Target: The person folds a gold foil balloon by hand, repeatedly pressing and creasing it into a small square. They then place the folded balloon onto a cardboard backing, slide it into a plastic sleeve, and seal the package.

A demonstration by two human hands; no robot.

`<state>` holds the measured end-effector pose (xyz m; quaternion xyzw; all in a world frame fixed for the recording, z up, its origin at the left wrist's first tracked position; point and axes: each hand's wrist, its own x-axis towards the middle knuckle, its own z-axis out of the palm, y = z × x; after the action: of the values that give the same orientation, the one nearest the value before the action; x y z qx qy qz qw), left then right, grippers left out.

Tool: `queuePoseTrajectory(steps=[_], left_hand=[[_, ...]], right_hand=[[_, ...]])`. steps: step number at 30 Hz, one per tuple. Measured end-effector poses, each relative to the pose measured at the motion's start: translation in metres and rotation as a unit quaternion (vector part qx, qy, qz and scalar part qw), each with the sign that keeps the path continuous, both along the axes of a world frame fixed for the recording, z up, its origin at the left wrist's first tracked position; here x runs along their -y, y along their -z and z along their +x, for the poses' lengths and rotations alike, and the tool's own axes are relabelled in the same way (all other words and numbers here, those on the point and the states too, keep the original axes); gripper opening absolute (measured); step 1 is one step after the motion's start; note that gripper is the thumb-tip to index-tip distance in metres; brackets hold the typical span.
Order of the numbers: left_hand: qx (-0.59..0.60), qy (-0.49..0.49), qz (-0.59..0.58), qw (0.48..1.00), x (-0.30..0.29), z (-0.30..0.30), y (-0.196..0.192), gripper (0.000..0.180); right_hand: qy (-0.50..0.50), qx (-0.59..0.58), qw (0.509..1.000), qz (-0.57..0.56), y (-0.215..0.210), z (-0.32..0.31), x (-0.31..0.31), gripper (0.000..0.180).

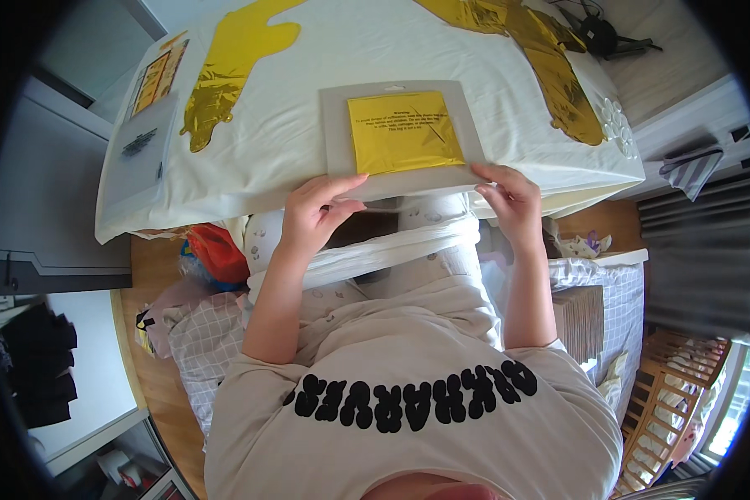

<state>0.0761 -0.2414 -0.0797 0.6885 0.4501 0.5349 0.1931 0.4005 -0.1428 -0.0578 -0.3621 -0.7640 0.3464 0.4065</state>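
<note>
A flat plastic bag [338, 125] lies near the front edge of the table, a folded gold foil sheet [404, 154] with dark print showing inside it. At the bag's near left corner is my left hand [318, 212], its forefinger on top and its thumb lower at the edge. My right hand [510, 200] has the near right corner between thumb and forefinger. Further off on the left, a flat gold foil balloon [229, 71] is spread out. Another gold foil piece [550, 79] lies at the far right, partly crumpled.
A white cloth covers the table [292, 125]. Clear packets [142, 150] and a printed card [160, 77] lie along its left side. A black stand-like object [600, 35] is at the far right, above clear round pieces [617, 129]. A red bag [217, 252] sits below the left edge.
</note>
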Motion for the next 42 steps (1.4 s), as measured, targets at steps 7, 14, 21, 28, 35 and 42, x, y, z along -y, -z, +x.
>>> queuePoseTrajectory(steps=[7,14,21,28,35,42], left_hand=[[0.035,-0.05,-0.012,0.998,0.007,0.005,0.001,0.019],[0.332,-0.101,-0.071,0.935,0.013,0.029,0.016,0.02],[0.45,-0.117,-0.091,0.881,0.019,0.033,0.014,0.037],[0.503,-0.104,-0.096,0.852,0.035,0.053,0.012,0.065],[0.651,0.134,-0.151,0.731,0.031,0.111,0.041,0.051],[0.547,0.037,-0.317,0.774,0.027,0.112,0.038,0.042]], right_hand=[[0.041,-0.209,0.964,-0.16,0.008,-0.015,0.01,0.013],[0.107,-0.252,0.937,-0.216,0.007,-0.034,0.026,0.016],[0.104,-0.287,0.922,-0.238,-0.002,-0.039,0.034,0.045],[0.095,-0.262,0.901,-0.333,-0.01,-0.03,0.054,0.049],[0.113,-0.235,0.904,-0.339,0.02,-0.04,0.088,0.022],[0.082,-0.263,0.887,-0.372,0.03,-0.043,0.108,0.007]])
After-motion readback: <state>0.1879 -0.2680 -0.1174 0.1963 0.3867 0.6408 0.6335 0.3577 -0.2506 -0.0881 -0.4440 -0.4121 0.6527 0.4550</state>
